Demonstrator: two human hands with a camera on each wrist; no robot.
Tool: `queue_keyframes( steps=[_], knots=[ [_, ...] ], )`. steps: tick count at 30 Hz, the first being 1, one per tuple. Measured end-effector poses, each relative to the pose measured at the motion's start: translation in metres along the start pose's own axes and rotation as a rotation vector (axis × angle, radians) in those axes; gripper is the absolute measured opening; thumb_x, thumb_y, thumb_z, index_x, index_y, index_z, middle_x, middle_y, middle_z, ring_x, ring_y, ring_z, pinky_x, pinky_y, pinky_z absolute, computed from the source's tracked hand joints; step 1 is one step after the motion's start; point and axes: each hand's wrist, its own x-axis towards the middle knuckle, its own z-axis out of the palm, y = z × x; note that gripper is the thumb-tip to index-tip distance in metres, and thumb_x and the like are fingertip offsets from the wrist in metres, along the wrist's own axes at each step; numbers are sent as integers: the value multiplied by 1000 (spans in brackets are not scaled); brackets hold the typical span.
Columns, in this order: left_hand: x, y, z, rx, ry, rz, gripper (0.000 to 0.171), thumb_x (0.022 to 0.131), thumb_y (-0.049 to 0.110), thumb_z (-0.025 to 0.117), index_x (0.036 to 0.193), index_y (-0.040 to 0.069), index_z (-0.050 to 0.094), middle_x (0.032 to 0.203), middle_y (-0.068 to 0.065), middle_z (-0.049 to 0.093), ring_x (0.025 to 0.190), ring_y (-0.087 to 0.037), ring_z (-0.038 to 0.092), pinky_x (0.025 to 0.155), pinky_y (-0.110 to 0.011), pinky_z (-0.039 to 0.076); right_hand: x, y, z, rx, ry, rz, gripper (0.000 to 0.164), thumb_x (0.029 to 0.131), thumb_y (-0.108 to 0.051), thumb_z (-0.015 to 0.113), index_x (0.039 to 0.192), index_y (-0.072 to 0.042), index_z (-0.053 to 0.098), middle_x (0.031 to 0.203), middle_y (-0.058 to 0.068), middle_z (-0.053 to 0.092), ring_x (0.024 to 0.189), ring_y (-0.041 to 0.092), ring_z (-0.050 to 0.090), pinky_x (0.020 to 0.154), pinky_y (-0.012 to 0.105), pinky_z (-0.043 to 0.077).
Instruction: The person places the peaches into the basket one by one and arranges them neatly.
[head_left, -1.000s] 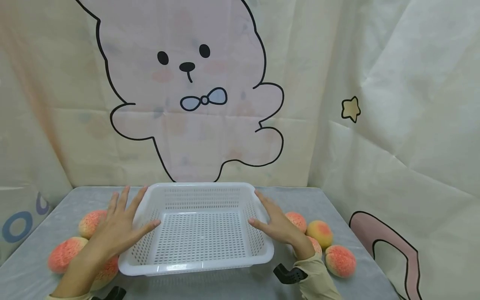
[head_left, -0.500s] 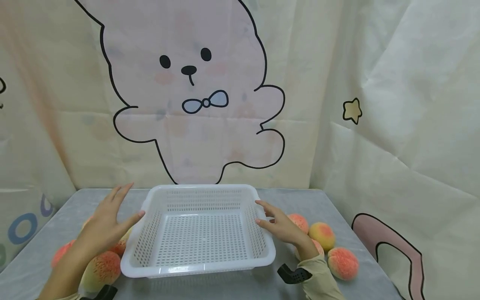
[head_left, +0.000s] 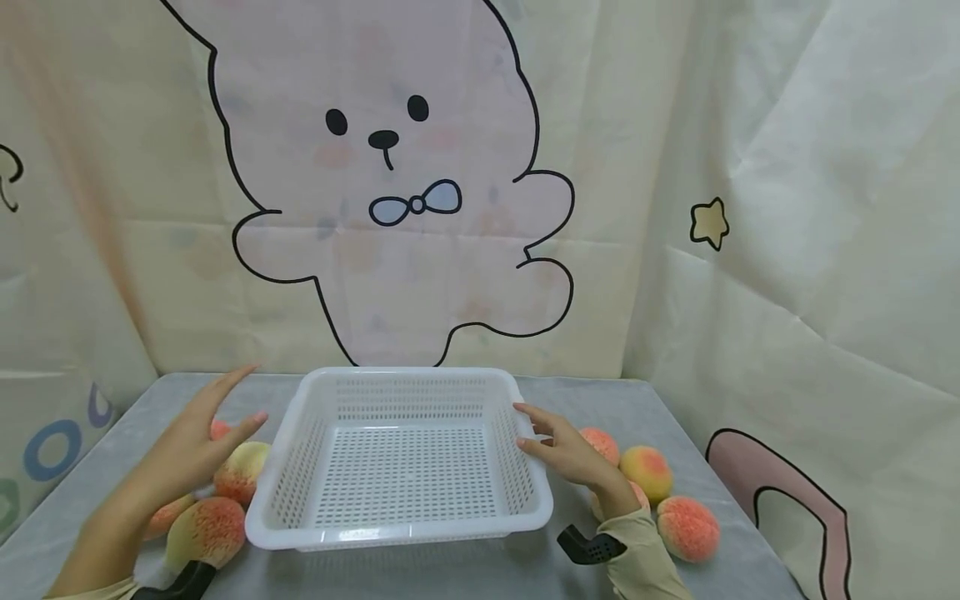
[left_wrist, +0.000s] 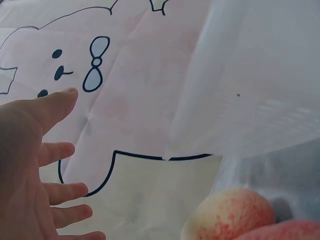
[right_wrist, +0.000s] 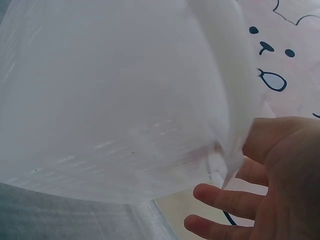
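A white plastic basket [head_left: 405, 527] with a perforated floor and walls stands upright in the middle of the head view, on the grey-covered table. On its right side my right hand [head_left: 562, 450] grips the rim, thumb and fingertips over the edge. The right wrist view shows that hand [right_wrist: 270, 175] at the rim of the basket [right_wrist: 120, 100], its lower fingers loose beneath. To the left of the basket, my left hand [head_left: 187, 442] is raised over the peaches, apart from the rim, thumb and fingers extended. Nothing lies in it in the left wrist view.
Several peaches [head_left: 206, 533] lie left of the basket, partly hidden by my left forearm. More peaches [head_left: 687, 529] lie on the right, beside my right wrist. The grey table [head_left: 390, 575] ends at a cartoon-printed curtain [head_left: 450, 283] behind.
My left hand has drawn away from the basket's left rim, moving left and uncovering peaches. My right hand's fingers have bent more at the right rim. The basket stays nearly in place.
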Motion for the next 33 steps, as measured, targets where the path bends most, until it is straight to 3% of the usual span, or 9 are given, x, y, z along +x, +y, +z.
queue_keyframes(
  steps=[7, 15, 19, 27, 32, 33],
  knots=[
    [-3, -22, -16, -7, -45, -67, 80, 103, 45, 54, 164, 19, 10, 165, -34, 13, 141, -67, 19, 90, -88, 25, 0, -4, -2, 25, -5, -13, 66, 104, -19, 57, 159, 0, 25, 147, 30, 49, 124, 43, 59, 86, 38, 59],
    [-8, -49, -34, 10, -19, -52, 70, 107, 34, 49, 162, 5, 15, 158, -42, 18, 135, -69, 23, 88, -85, 30, 2, -1, -4, 48, -25, -34, 67, 104, -18, 57, 159, 2, 23, 145, 32, 50, 120, 40, 62, 83, 35, 60],
    [-7, -59, -45, 28, -42, -91, 72, 108, 37, 45, 161, 2, 11, 157, -44, 16, 134, -71, 21, 87, -85, 29, 3, 0, -6, 50, -19, -32, 67, 104, -18, 57, 159, 1, 24, 145, 31, 51, 119, 40, 63, 83, 35, 60],
    [-9, -80, -59, 117, -220, -205, 78, 108, 47, 41, 158, -6, 13, 145, -52, 24, 123, -72, 30, 80, -79, 40, 3, 3, -9, 35, -14, -65, 66, 104, -18, 57, 158, 3, 25, 150, 30, 46, 129, 47, 55, 88, 40, 59],
    [-17, -97, -62, 126, -321, -195, 71, 108, 43, 43, 154, -7, 23, 147, -49, 25, 120, -71, 41, 79, -69, 49, 3, 7, -9, 41, -15, -63, 67, 103, -17, 58, 158, 4, 25, 148, 31, 48, 123, 43, 60, 86, 35, 59],
    [-19, -101, -62, 132, -327, -180, 69, 108, 41, 45, 152, -8, 28, 147, -48, 28, 120, -61, 52, 81, -62, 52, 3, 7, -9, 47, -17, -59, 67, 103, -17, 58, 158, 3, 25, 147, 31, 48, 122, 42, 61, 85, 35, 59]
  ],
)
